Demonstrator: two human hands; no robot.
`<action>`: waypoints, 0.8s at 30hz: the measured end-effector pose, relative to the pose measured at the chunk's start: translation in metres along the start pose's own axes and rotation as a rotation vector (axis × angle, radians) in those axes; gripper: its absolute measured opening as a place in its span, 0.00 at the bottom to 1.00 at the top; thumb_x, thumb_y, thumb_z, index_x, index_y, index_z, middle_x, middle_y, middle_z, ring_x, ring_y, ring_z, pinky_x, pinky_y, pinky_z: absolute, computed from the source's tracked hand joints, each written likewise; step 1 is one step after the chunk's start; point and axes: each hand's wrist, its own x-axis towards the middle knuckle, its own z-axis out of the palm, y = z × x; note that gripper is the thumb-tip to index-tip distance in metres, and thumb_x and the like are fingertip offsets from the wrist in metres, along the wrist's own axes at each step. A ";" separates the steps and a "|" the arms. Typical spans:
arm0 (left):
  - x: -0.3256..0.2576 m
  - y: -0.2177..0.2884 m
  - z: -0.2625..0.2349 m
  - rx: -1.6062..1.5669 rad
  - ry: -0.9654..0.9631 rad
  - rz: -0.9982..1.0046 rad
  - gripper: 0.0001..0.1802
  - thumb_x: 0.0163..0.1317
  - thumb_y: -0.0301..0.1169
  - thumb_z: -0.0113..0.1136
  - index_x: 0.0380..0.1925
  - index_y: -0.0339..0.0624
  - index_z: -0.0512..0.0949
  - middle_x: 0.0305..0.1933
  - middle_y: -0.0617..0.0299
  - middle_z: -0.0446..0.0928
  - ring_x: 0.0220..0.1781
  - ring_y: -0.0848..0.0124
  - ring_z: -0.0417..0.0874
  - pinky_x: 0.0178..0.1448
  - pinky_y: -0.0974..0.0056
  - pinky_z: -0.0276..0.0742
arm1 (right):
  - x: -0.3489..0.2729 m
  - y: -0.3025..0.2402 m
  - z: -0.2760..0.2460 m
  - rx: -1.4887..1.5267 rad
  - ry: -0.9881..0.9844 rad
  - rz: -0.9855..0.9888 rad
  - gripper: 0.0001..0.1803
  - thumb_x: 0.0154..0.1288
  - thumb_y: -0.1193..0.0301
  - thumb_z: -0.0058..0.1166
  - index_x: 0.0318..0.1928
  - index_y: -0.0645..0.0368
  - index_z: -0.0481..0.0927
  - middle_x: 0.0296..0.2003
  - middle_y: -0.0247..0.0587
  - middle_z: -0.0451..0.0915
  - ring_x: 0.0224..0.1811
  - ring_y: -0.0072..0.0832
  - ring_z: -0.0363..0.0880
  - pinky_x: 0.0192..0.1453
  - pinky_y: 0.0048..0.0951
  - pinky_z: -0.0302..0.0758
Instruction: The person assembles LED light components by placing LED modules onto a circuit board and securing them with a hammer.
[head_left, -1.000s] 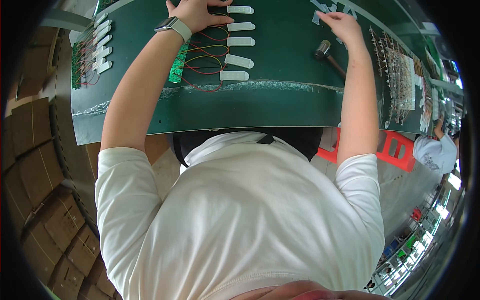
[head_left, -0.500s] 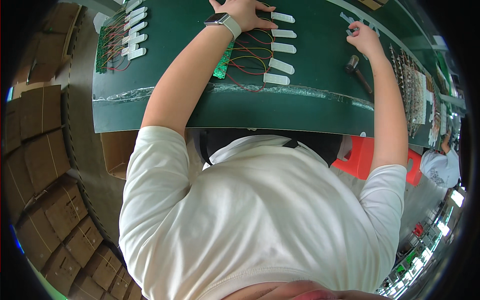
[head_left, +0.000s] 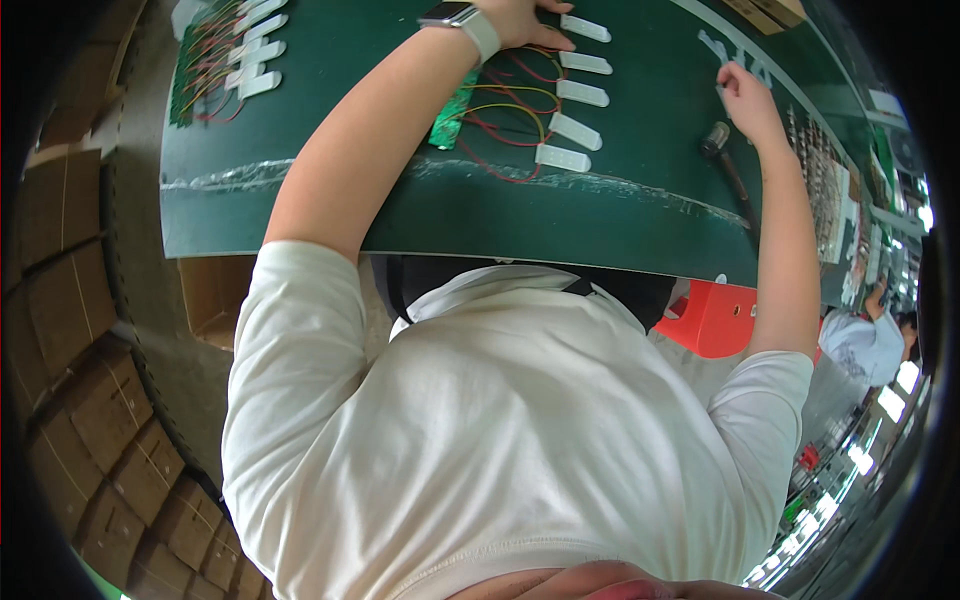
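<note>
At the table's far middle my left hand (head_left: 515, 22) lies with fingers spread, touching near the top of a row of white oblong plastic pieces (head_left: 583, 93). Red and yellow wires (head_left: 505, 108) link these pieces to a green circuit board (head_left: 452, 115), partly hidden by my left forearm. Over to the right, the fingers of my right hand (head_left: 752, 105) are pinched together. A small translucent plastic piece (head_left: 721, 93) shows at their tips. Similar clear pieces (head_left: 712, 45) lie just beyond that hand. A dark-headed hammer (head_left: 716, 142) rests beside my right forearm.
Another wired board (head_left: 183, 85) with white pieces (head_left: 258, 52) lies at the far left. Many thin strips (head_left: 825, 190) are piled at the right. Clear tape (head_left: 640, 190) crosses the green table (head_left: 450, 235). Cartons (head_left: 70, 290) are stacked left; a red stool (head_left: 712, 320) stands beneath.
My right hand has drawn back from the clear pieces, and its fingers have closed together. The left hand stays by the white pieces. The whole view has shifted slightly.
</note>
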 end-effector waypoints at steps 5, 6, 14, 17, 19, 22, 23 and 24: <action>0.004 0.004 0.000 0.077 -0.019 -0.087 0.35 0.52 0.61 0.75 0.61 0.73 0.84 0.85 0.55 0.57 0.86 0.43 0.49 0.78 0.17 0.34 | -0.024 -0.005 -0.011 0.187 -0.048 -0.051 0.19 0.66 0.65 0.68 0.56 0.53 0.83 0.43 0.34 0.83 0.46 0.25 0.82 0.57 0.28 0.78; 0.003 0.003 -0.001 0.083 -0.012 -0.090 0.35 0.51 0.61 0.75 0.61 0.72 0.84 0.84 0.55 0.57 0.86 0.43 0.49 0.78 0.17 0.34 | -0.023 0.005 -0.007 0.184 -0.043 -0.040 0.19 0.66 0.65 0.68 0.56 0.53 0.83 0.43 0.34 0.83 0.46 0.25 0.82 0.57 0.28 0.78; 0.012 0.009 0.004 0.062 -0.019 -0.064 0.36 0.51 0.62 0.75 0.62 0.75 0.83 0.85 0.55 0.57 0.86 0.43 0.49 0.78 0.17 0.34 | -0.027 0.017 -0.015 0.380 -0.103 -0.056 0.16 0.67 0.69 0.68 0.55 0.52 0.84 0.40 0.32 0.84 0.41 0.21 0.82 0.52 0.26 0.80; 0.012 0.005 0.005 0.053 -0.018 -0.038 0.35 0.52 0.62 0.75 0.62 0.75 0.83 0.85 0.55 0.56 0.86 0.43 0.49 0.78 0.17 0.33 | -0.026 0.010 -0.024 0.157 -0.063 -0.062 0.17 0.67 0.72 0.65 0.56 0.51 0.83 0.40 0.31 0.84 0.36 0.20 0.79 0.49 0.23 0.80; 0.005 0.000 -0.001 0.051 -0.001 -0.050 0.35 0.52 0.62 0.75 0.62 0.75 0.83 0.85 0.55 0.56 0.86 0.43 0.49 0.78 0.17 0.33 | -0.015 0.006 -0.016 0.166 -0.060 -0.128 0.18 0.67 0.73 0.64 0.57 0.50 0.84 0.39 0.31 0.84 0.35 0.18 0.78 0.49 0.22 0.79; -0.004 0.001 -0.001 0.009 0.017 -0.014 0.35 0.52 0.61 0.75 0.62 0.75 0.83 0.85 0.56 0.55 0.86 0.43 0.48 0.78 0.18 0.31 | -0.013 -0.008 -0.011 0.340 0.120 -0.140 0.15 0.69 0.73 0.63 0.54 0.50 0.88 0.37 0.29 0.84 0.37 0.17 0.79 0.50 0.21 0.77; -0.006 -0.001 -0.002 0.004 0.028 -0.008 0.35 0.52 0.61 0.75 0.62 0.75 0.83 0.85 0.57 0.55 0.86 0.44 0.48 0.78 0.18 0.31 | -0.008 -0.019 -0.009 0.343 0.121 -0.150 0.15 0.69 0.73 0.63 0.54 0.50 0.88 0.37 0.29 0.84 0.37 0.17 0.79 0.50 0.21 0.77; 0.003 0.002 -0.003 0.035 -0.037 -0.064 0.36 0.52 0.61 0.75 0.63 0.75 0.83 0.85 0.57 0.55 0.86 0.44 0.47 0.78 0.18 0.30 | -0.006 -0.032 -0.006 0.473 0.134 -0.106 0.13 0.70 0.72 0.63 0.54 0.50 0.88 0.38 0.29 0.85 0.38 0.17 0.80 0.50 0.21 0.77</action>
